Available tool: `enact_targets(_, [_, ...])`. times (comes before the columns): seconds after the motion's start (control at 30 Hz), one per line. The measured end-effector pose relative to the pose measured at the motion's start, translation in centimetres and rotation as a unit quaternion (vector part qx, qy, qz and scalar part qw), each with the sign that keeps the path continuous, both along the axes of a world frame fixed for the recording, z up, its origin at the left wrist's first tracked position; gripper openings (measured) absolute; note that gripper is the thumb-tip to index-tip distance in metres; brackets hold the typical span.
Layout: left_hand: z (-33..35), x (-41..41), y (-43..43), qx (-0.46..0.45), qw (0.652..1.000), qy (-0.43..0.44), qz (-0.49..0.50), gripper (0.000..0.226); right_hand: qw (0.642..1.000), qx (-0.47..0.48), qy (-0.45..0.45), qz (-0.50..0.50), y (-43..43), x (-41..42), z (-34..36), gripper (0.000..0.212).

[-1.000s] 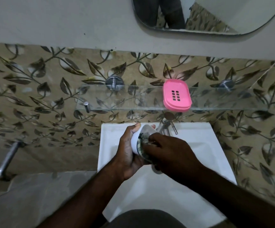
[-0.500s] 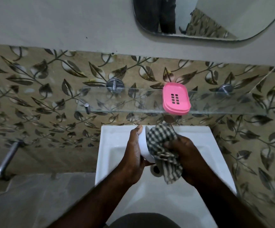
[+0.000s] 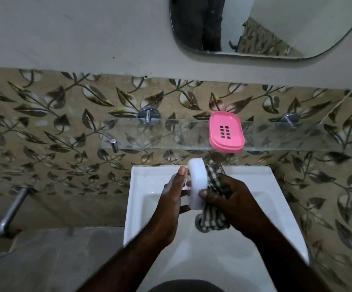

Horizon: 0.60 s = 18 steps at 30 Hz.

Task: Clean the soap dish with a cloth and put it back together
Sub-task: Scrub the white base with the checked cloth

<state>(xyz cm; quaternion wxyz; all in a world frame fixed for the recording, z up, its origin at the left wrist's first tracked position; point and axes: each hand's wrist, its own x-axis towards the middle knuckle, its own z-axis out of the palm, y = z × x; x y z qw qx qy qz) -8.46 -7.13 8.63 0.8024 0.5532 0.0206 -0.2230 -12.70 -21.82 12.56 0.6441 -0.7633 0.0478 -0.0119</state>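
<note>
head view: over the sink [image 3: 145, 186], our left hand [image 3: 170, 199] holds the white dish base [image 3: 197, 182] on edge, long axis pointing away from us. our right hand [image 3: 232, 199] clamps the checked cloth [image 3: 213, 216] against its right face. the pink tray [image 3: 226, 132] sits above the sink, nearer the right hand.

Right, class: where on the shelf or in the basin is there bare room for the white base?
Shelf: bare between left bracket and pink tray, and from tray to right bracket. Basin: bare near its front rim; crowded over the drain: left hand, white base, cloth, right hand.
</note>
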Motion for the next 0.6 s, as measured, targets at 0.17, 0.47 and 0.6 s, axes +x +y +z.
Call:
enact_targets(0.17, [-0.2, 3.3, 2.9, -0.024, 0.999, -0.034, 0.019, 0.070, 0.971, 0.207, 0.036, 0.114, -2.5, 0.0, 0.7, 0.046])
enact_targets(0.47, [0.1, 1.0, 2.4, -0.049, 0.989, 0.022, -0.140, 0.078, 0.956, 0.221, 0.081, 0.174, -2.3, 0.6, -0.4, 0.047])
enact_targets(0.6, [-0.6, 0.8, 1.8, 0.060, 0.985, -0.109, -0.119, 0.121, 0.969, 0.204, 0.079, 0.114, -2.8, 1.0, -0.7, 0.033])
